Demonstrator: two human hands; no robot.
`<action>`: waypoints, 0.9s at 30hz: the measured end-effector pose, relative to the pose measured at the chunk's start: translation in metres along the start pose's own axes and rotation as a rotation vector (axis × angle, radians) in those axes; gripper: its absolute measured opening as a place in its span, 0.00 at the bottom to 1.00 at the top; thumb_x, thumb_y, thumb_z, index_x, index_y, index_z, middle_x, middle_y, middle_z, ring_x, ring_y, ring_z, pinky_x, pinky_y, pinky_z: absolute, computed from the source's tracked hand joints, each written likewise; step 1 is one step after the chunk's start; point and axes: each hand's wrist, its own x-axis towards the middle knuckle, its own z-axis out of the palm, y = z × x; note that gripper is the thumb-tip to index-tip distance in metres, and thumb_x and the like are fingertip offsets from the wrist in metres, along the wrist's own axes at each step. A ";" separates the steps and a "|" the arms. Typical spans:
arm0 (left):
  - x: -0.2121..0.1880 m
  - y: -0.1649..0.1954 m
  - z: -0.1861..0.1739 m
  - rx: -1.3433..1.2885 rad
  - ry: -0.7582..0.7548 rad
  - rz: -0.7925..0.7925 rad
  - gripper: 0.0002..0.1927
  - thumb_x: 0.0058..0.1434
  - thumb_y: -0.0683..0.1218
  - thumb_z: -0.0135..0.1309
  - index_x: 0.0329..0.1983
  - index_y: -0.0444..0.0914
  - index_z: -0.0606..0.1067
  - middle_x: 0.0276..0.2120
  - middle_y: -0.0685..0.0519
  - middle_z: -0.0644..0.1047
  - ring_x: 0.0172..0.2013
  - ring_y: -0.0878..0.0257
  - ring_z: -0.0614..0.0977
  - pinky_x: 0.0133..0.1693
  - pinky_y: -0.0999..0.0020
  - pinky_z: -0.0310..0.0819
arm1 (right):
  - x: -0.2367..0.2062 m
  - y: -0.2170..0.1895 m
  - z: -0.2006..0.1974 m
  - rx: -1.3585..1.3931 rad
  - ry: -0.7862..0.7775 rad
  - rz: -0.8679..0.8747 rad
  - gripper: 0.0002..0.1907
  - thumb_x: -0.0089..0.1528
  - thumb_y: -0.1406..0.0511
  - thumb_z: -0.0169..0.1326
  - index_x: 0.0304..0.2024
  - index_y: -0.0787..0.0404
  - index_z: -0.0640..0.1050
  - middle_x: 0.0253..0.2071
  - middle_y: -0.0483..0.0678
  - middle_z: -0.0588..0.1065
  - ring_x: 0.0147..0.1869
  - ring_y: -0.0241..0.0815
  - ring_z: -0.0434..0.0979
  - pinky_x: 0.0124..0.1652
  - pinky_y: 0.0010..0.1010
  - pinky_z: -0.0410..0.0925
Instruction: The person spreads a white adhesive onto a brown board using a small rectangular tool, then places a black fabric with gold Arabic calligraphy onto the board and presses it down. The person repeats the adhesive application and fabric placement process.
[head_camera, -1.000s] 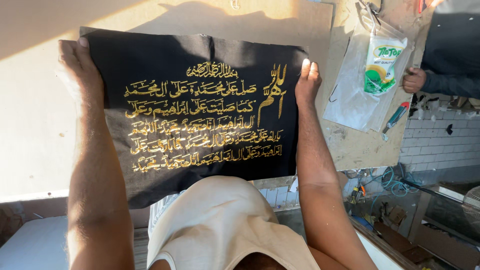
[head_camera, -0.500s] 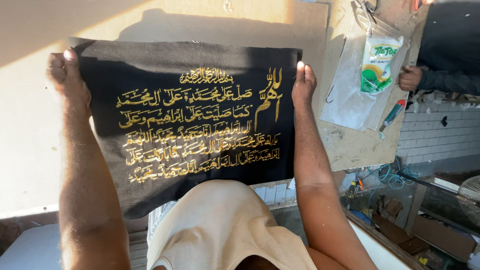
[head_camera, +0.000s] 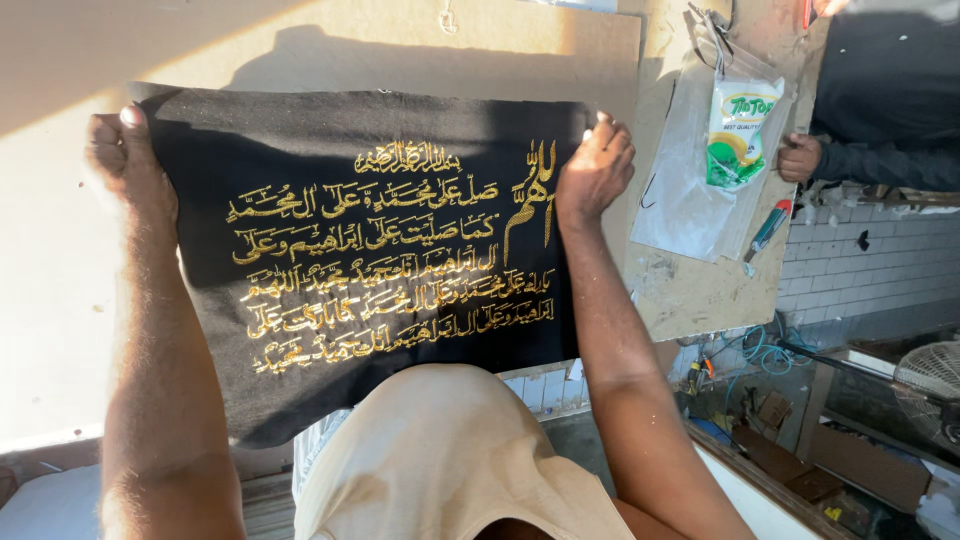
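Note:
A black cloth (head_camera: 330, 150) with several lines of gold embroidered script is held flat against a pale board (head_camera: 420, 50) on the wall. My left hand (head_camera: 125, 160) grips its upper left corner. At the upper right edge, my right hand (head_camera: 595, 170) grips the cloth. Both arms reach up from below. A beige cloth-covered head or shoulder (head_camera: 440, 450) sits low in the middle and hides the black cloth's bottom edge.
A clear plastic bag with a green and white packet (head_camera: 735, 130) hangs on the board at right. Another person's hand (head_camera: 800, 158) and dark sleeve (head_camera: 890, 90) are at the far right. White tiled wall (head_camera: 870, 260), cables, a fan (head_camera: 930, 375) and clutter lie lower right.
The cloth and both hands have shifted slightly down and to the right in view. The grip of both hands is unchanged.

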 end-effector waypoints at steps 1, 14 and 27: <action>-0.001 0.001 -0.001 0.124 0.018 -0.023 0.14 0.85 0.51 0.53 0.48 0.35 0.73 0.38 0.56 0.76 0.40 0.69 0.72 0.46 0.72 0.69 | -0.006 -0.018 -0.008 -0.011 0.095 -0.135 0.17 0.65 0.66 0.55 0.57 0.63 0.75 0.58 0.59 0.74 0.59 0.56 0.76 0.53 0.51 0.69; -0.004 -0.003 -0.006 0.104 0.038 -0.105 0.12 0.81 0.51 0.54 0.50 0.36 0.74 0.40 0.56 0.78 0.41 0.69 0.75 0.48 0.73 0.74 | -0.093 -0.100 -0.016 0.269 -0.323 -0.614 0.57 0.64 0.29 0.19 0.78 0.65 0.46 0.81 0.59 0.39 0.86 0.56 0.36 0.80 0.47 0.38; -0.011 0.011 -0.007 0.437 0.075 -0.045 0.15 0.83 0.53 0.54 0.45 0.38 0.74 0.31 0.60 0.73 0.33 0.73 0.70 0.38 0.76 0.68 | -0.077 -0.159 -0.060 0.311 -0.451 -0.368 0.68 0.55 0.24 0.21 0.75 0.74 0.45 0.78 0.70 0.33 0.84 0.64 0.27 0.76 0.56 0.32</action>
